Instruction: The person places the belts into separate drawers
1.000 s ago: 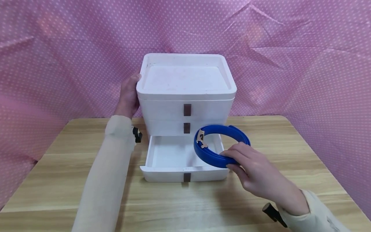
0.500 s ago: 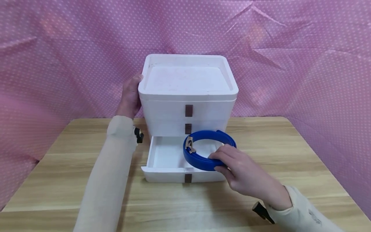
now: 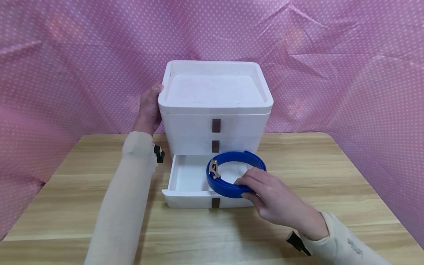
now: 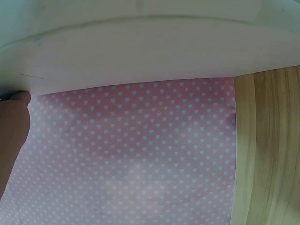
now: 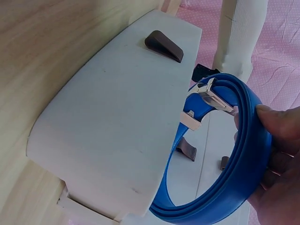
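Note:
In the head view my right hand [image 3: 271,195] pinches a coiled blue belt [image 3: 228,190], thumb on its outer side and fingers curled inside the loop. The belt's gold-coloured buckle [image 3: 213,168] faces left. It hangs over the pulled-out bottom drawer [image 3: 188,198] of a white drawer cabinet [image 3: 185,125], overlapping the drawer's front edge in this view. The right wrist view shows the belt [image 5: 255,154] beside the drawer front [image 5: 112,108]. My left hand [image 3: 148,108] rests against the cabinet's upper left side, its thumb near the top rim; its other fingers are mostly hidden.
The cabinet stands on a wood-grain table [image 3: 82,191], its two upper drawers closed, each with a brown tab [image 3: 216,125]. A shallow tray-like recess [image 3: 215,90] forms its top. Pink polka-dot cloth [image 3: 331,55] hangs behind and at both sides.
My right hand has moved the belt left and slightly down, from the drawer's right side to over its middle and right. My left hand stays on the cabinet.

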Action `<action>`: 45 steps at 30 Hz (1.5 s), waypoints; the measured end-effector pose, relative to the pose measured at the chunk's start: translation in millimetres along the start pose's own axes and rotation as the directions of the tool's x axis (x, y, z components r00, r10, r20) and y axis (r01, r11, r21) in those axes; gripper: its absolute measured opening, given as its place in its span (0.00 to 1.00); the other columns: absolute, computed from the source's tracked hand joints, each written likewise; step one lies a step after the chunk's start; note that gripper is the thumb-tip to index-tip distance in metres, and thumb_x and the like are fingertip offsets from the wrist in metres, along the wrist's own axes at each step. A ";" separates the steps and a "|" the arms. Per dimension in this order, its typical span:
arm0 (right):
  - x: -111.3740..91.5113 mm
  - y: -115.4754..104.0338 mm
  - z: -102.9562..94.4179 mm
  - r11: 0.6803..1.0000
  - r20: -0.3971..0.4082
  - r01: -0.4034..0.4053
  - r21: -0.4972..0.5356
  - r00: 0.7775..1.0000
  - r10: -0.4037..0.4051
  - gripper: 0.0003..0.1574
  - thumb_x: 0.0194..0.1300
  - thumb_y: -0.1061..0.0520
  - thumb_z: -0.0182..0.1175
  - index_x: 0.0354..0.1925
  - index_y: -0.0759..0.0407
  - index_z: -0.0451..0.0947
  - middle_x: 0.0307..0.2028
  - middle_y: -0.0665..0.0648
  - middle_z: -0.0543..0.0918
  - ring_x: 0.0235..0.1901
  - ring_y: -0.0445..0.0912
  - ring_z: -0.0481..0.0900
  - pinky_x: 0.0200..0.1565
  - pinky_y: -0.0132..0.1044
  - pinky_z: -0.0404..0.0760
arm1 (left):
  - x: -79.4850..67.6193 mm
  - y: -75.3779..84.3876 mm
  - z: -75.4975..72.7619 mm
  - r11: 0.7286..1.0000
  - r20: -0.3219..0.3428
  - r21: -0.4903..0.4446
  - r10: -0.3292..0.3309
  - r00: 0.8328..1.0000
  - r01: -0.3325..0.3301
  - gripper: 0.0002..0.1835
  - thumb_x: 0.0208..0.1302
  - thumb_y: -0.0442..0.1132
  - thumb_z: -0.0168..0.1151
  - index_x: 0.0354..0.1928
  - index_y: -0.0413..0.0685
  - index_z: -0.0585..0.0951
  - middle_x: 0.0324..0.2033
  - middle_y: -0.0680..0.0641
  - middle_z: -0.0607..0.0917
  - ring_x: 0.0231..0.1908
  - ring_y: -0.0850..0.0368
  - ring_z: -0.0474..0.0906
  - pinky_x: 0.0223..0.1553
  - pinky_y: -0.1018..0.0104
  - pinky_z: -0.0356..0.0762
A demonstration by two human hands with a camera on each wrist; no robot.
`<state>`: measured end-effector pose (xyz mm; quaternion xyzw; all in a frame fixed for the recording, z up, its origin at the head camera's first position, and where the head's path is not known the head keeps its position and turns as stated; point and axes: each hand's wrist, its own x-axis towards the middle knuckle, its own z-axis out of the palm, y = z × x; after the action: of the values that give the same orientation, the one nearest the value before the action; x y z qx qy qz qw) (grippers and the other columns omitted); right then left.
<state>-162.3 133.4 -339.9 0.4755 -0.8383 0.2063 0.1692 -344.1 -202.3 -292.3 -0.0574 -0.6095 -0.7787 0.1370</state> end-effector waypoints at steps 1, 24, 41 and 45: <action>0.2 0.2 0.3 1.000 0.002 -0.004 0.003 1.000 0.004 0.18 0.56 0.68 0.68 0.47 0.61 0.79 0.42 0.50 0.80 0.45 0.44 0.76 0.46 0.42 0.82 | 0.2 0.5 0.0 1.000 -0.001 0.001 -0.001 1.000 0.001 0.23 0.64 0.51 0.55 0.55 0.45 0.81 0.48 0.44 0.82 0.45 0.51 0.79 0.45 0.62 0.79; 6.0 12.5 20.0 0.997 0.052 -0.058 0.057 0.997 0.055 0.15 0.61 0.62 0.67 0.47 0.59 0.80 0.42 0.49 0.80 0.41 0.41 0.75 0.40 0.38 0.82 | -0.3 0.4 2.2 0.999 0.034 -0.030 0.018 0.999 -0.017 0.26 0.64 0.48 0.53 0.64 0.51 0.77 0.54 0.43 0.80 0.50 0.51 0.77 0.51 0.62 0.78; 17.2 27.0 36.5 0.989 0.109 -0.145 0.029 0.984 0.141 0.14 0.62 0.62 0.67 0.48 0.60 0.81 0.41 0.50 0.81 0.39 0.41 0.75 0.37 0.37 0.80 | -1.6 -0.4 1.5 1.000 0.022 -0.027 0.003 1.000 -0.002 0.27 0.65 0.49 0.52 0.66 0.56 0.76 0.58 0.44 0.78 0.55 0.49 0.75 0.55 0.59 0.76; 19.8 31.9 41.8 0.987 0.120 -0.160 0.028 0.980 0.156 0.14 0.61 0.62 0.67 0.47 0.59 0.82 0.41 0.50 0.82 0.40 0.41 0.76 0.38 0.38 0.80 | -2.4 0.3 1.4 1.000 0.011 -0.024 -0.006 1.000 0.006 0.27 0.65 0.49 0.52 0.66 0.55 0.76 0.59 0.44 0.78 0.55 0.49 0.75 0.55 0.59 0.76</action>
<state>-203.4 112.6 -372.1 0.4219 -0.8778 0.2064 0.0935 -341.7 -200.7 -292.3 -0.0616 -0.6010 -0.7861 0.1305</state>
